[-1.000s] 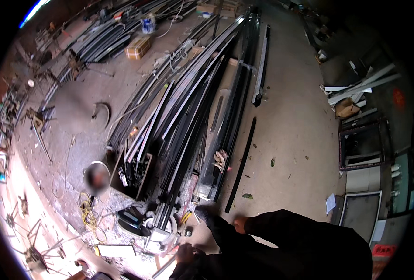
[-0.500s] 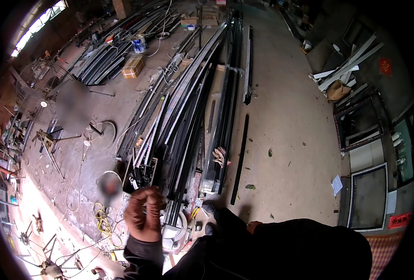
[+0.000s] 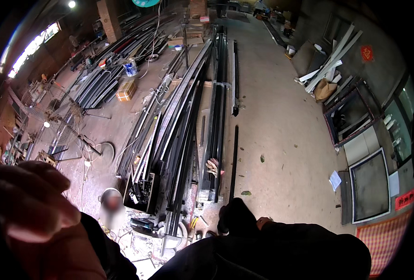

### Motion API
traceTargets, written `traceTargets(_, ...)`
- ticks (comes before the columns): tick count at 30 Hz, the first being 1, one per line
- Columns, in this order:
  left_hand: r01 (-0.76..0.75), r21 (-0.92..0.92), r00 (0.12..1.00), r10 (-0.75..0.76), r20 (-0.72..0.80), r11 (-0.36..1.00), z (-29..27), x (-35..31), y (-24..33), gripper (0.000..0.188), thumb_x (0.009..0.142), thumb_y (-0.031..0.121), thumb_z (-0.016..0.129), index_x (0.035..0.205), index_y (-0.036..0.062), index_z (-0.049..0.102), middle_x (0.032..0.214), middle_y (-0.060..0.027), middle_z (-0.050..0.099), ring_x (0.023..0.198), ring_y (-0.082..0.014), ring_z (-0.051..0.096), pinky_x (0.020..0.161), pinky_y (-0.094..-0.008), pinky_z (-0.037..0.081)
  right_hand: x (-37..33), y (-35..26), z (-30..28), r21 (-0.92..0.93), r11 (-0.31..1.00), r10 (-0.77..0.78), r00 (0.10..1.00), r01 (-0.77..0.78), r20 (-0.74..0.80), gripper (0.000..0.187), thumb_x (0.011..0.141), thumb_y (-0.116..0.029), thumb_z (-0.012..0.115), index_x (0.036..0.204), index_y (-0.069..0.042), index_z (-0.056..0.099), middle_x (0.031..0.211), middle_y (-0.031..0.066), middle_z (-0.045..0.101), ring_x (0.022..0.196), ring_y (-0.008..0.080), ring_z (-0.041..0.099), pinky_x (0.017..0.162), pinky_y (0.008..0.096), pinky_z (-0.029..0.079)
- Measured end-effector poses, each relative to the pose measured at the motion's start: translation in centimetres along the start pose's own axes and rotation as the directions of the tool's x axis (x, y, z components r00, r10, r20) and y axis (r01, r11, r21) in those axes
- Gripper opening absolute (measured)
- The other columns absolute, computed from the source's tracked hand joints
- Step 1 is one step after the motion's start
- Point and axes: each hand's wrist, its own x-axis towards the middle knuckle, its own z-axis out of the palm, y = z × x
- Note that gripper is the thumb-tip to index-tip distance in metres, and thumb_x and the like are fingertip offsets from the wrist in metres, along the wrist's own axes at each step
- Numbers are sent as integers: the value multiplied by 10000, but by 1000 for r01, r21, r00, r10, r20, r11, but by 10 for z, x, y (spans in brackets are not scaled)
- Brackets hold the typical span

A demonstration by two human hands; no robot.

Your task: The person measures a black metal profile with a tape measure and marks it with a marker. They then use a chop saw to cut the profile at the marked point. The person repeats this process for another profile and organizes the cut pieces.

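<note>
My left hand (image 3: pixel 39 205) is large and close at the lower left, its fingers curled in and pressed together. Whatever lies inside them, if anything, is hidden. Of my right hand (image 3: pixel 263 222) only a small patch shows at the end of the dark sleeve (image 3: pixel 305 238), beside my dark-clad leg (image 3: pixel 237 217); its fingers are out of sight. Ahead, a long bundle of black and silver metal profiles (image 3: pixel 174 135) lies on the floor. At its near end are an open box of small black parts (image 3: pixel 141 193) and a round-based cutting machine (image 3: pixel 181 233).
A caged floor fan (image 3: pixel 53 109) and a bucket (image 3: pixel 110 198) stand left. Gloves (image 3: pixel 212 166) lie on wrapped profiles. One black strip (image 3: pixel 234 161) lies on the concrete floor (image 3: pixel 281 130). Framed panels (image 3: pixel 370 186) lean along the right wall; a carton (image 3: pixel 126 90) sits farther back.
My left hand has moved left and much closer to the camera, still curled. The view has tilted up, showing more of the far room. My right hand remains mostly hidden.
</note>
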Motion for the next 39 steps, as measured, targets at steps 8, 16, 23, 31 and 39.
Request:
traceTargets(8, -123, -15, 991, 123, 49, 992, 85, 45, -15, 394, 995, 399, 574, 1186, 55, 592, 877, -77, 577, 785, -203, 559, 716, -401, 486, 18, 65, -29, 131, 974, 201, 972, -186, -119, 377, 878, -338, 546, 991, -22, 719, 989, 234, 719, 974, 410, 692, 868, 486, 556)
traceTargets(16, -134, -50, 987, 137, 78, 990, 229, 102, -75, 353, 991, 361, 572, 1164, 54, 598, 874, -81, 584, 782, -205, 568, 708, -397, 492, 114, 95, -62, 99, 975, 191, 978, -199, 90, 314, 822, -312, 624, 953, -49, 734, 1015, 216, 731, 992, 388, 699, 881, 456, 557)
traceTargets(23, -127, -69, 990, 130, 47, 990, 399, 191, -177, 318, 988, 328, 571, 1145, 53, 604, 872, -84, 591, 781, -208, 575, 701, -394, 497, 279, 190, -147, 463, 848, 235, 965, -260, 113, 284, 817, -319, 669, 941, -74, 744, 915, 181, 745, 888, 319, 735, 820, 415, 586)
traceTargets(31, -122, -67, 990, 117, -81, 990, 531, 290, -295, 278, 985, 290, 569, 1123, 53, 610, 869, -87, 598, 779, -210, 584, 693, -390, 502, 409, 291, -357, 458, 887, 144, 980, -66, -137, 284, 885, -246, 549, 725, -51, 681, 643, 122, 695, 622, 233, 708, 620, 380, 588)
traceTargets(39, -80, 0, 994, 79, -74, 997, 632, 357, -422, 238, 981, 252, 568, 1102, 52, 616, 866, -90, 605, 776, -213, 593, 685, -386, 508, 498, 247, -426, 695, 600, 447, 887, -395, 118, 318, 878, -337, 546, 762, -87, 705, 725, 110, 729, 749, 225, 734, 720, 374, 596)
